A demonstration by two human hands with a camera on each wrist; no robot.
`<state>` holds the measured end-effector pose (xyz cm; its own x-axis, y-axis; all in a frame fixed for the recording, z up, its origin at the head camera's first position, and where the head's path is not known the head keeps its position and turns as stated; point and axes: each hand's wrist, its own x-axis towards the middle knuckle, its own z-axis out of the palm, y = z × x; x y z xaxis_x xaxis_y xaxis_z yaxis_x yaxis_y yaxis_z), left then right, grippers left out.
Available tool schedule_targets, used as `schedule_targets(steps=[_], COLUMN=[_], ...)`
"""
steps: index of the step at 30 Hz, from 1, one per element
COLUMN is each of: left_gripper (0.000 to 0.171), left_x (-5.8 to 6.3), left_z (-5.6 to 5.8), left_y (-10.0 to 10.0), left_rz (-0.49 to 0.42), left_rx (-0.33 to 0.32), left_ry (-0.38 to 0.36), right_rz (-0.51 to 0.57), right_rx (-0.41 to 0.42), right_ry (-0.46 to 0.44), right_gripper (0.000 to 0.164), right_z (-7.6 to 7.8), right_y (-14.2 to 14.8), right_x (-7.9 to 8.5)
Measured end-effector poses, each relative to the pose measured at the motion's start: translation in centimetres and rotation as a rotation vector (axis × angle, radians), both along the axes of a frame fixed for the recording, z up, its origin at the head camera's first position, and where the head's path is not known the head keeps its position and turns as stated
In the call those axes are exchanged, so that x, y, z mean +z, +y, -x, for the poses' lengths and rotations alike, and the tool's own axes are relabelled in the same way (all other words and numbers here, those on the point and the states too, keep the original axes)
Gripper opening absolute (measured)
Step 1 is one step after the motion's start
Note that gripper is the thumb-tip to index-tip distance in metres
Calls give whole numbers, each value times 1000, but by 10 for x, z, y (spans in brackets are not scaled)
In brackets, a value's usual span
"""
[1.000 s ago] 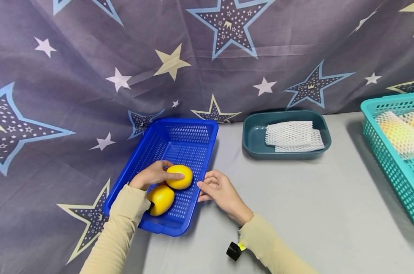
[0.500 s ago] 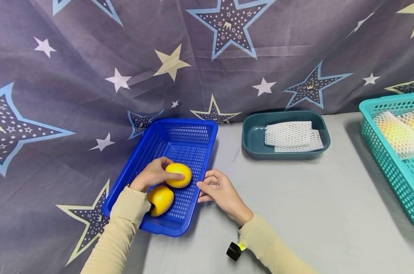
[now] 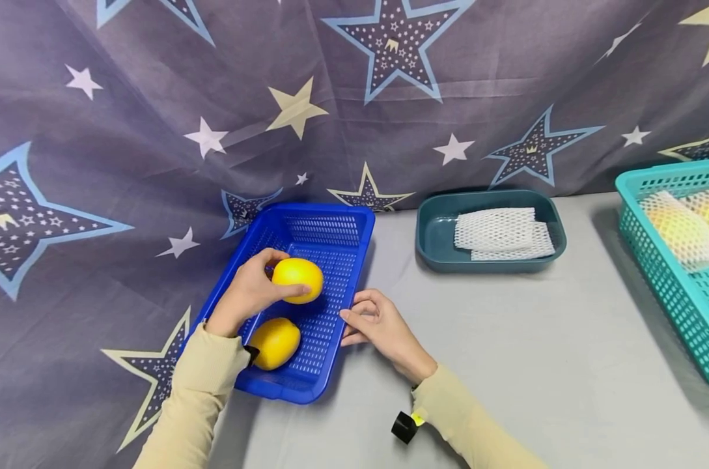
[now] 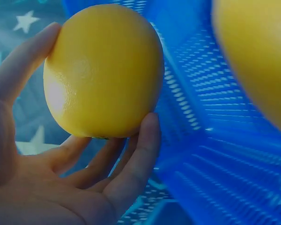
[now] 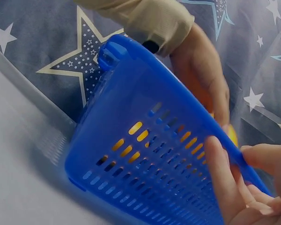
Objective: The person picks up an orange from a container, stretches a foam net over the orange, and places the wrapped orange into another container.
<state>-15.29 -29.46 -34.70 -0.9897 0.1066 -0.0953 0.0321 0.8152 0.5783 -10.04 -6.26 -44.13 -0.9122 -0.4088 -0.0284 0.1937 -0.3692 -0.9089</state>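
My left hand (image 3: 245, 293) holds a yellow citrus fruit (image 3: 298, 280) between thumb and fingers, over the blue basket (image 3: 336, 257). In the left wrist view this held fruit (image 4: 105, 70) shows a smooth, finely pitted peel, with the fingertips around its lower end. A second yellow citrus fruit (image 3: 276, 343) lies in the near part of the basket, below my left wrist. My right hand (image 3: 389, 332) pinches the basket's right rim, thumb on top and fingers against the outer wall, as the right wrist view also shows.
A dark teal tray (image 3: 436, 238) with white foam net sleeves (image 3: 495, 229) stands at the back, right of the basket. At the far right, a turquoise basket (image 3: 661, 286) contains net-wrapped yellow fruits (image 3: 679, 228). A star-patterned cloth (image 3: 354, 137) hangs behind.
My left hand has raised the held citrus fruit from beside the other one, shifting it slightly up and left in the head view. The right hand stays on the rim.
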Motion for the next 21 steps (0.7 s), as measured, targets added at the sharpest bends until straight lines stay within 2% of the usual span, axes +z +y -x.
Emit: schedule_targets(steps=[6,13,17,21], left_gripper=[76,73,72,71], left_x=[18,36,39,35], left_z=[-9,-23,-32,-40], left_y=[17,39,56,75], left_rz=[-5,-41,-35,4], left_rx=[-56,-116,-159,-203], left_ry=[103,161,179,208], right_rz=[-56,-118,-139,-172], right_rx=[6,-116,-123,-105], right_ry=[-3,37,78,154], right_gripper=[41,36,40,44], right_z=[5,17,19,18], right_y=[10,34,44,51], right_x=[3,12,19,27])
